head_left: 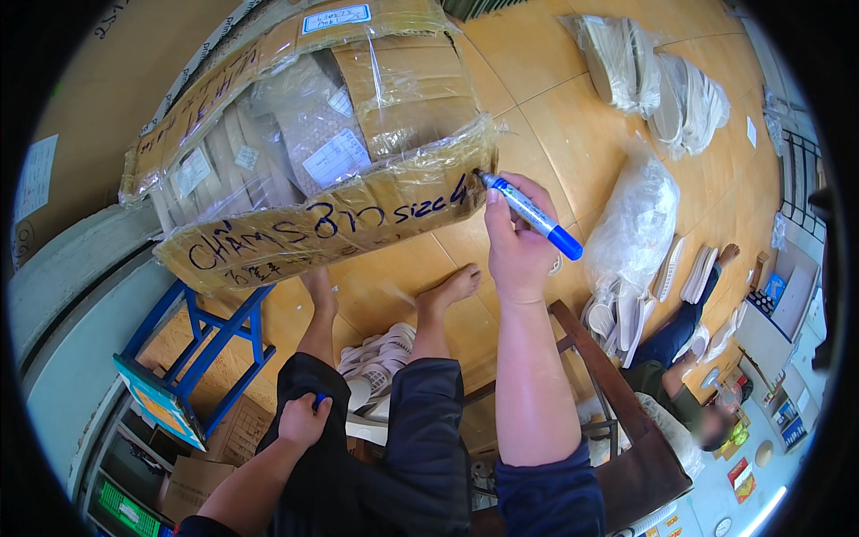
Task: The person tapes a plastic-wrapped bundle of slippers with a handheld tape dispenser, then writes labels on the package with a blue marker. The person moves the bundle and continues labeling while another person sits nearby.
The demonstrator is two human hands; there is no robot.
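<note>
My right hand [517, 240] grips a blue marker [530, 215], its tip touching the front edge of a large cardboard box [358, 215] wrapped in clear plastic. Blue handwriting runs along that edge. The box holds stacked pale flat pieces, visible through the plastic. My left hand [304, 419] rests closed on my dark trouser leg, with a small blue thing, likely the marker's cap, showing between the fingers. My bare feet [447, 291] stand on the tan tiled floor below the box.
A blue metal stool [210, 336] stands under the box's left end. Clear bags of white shoe soles [631, 224] lie on the floor to the right, more at the top right [662, 85]. Another person [680, 376] sits at lower right. A brown wooden chair [617, 421] is beside me.
</note>
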